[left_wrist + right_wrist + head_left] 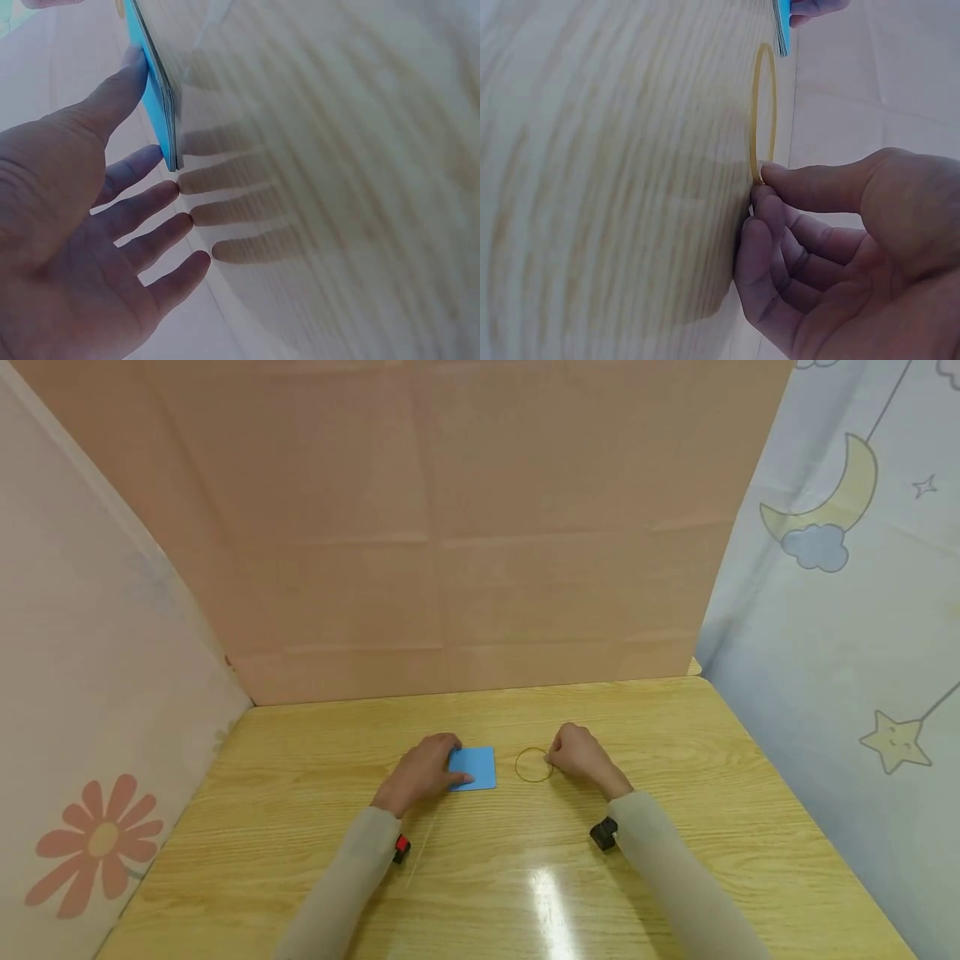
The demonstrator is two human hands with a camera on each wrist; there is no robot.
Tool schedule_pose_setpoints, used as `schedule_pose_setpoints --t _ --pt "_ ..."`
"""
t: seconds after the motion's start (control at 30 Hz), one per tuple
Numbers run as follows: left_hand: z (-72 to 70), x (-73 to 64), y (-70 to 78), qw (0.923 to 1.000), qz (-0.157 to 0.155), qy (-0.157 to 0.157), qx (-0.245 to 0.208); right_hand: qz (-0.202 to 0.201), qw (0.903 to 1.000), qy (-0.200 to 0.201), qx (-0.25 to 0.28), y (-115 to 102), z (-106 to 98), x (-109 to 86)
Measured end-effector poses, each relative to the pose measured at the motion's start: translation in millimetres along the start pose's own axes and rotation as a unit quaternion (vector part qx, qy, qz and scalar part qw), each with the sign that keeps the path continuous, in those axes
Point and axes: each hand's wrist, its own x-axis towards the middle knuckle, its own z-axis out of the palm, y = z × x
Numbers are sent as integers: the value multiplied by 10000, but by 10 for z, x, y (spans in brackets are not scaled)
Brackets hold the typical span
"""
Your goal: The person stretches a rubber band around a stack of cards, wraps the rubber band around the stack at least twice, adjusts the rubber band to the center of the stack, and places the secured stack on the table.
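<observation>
A square stack of blue cards (480,767) lies on the wooden table, its layered edge showing in the left wrist view. My left hand (425,768) is at its left side. The thumb rests on the blue top face (155,101), the index fingertip is right at a corner, and the other fingers spread down to the tabletop. To the right of the stack, a thin yellow rubber band (517,768) forms a round loop. My right hand (581,752) pinches the band's right side between thumb and index finger, the other fingers curled in, low over the table.
The wood-grain table (330,752) ends at a peach cloth backdrop (435,568). Patterned cloths hang at the left (90,677) and right (840,635). Black wrist cameras sit under the left sleeve (337,881) and right sleeve (682,877).
</observation>
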Motion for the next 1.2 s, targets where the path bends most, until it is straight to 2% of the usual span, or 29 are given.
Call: schedule_pose_setpoints --t 0.17,0.33,0.57,0.77,0.9,1.03,1.2 --pt "15 42 -29 9999 -101 7 120 123 9999 -84 17 -12 25 -9" --pt "27 107 -32 9996 -188 -117 162 114 9999 -41 -39 -14 39 -19" --pt "43 162 -29 9978 -423 -438 -277 231 9992 -322 27 -33 91 -49" --pt "55 145 -57 9952 -510 -474 -686 159 9990 -397 100 -57 100 -85" --pt "48 143 -67 9930 -465 -456 -986 130 9992 -359 68 -65 85 -80" --pt "44 135 -70 9916 -283 -350 -1212 95 9993 -341 87 -79 64 -73" --pt "61 78 -55 9921 -88 -174 -1243 25 9995 -309 -32 -99 54 -76"
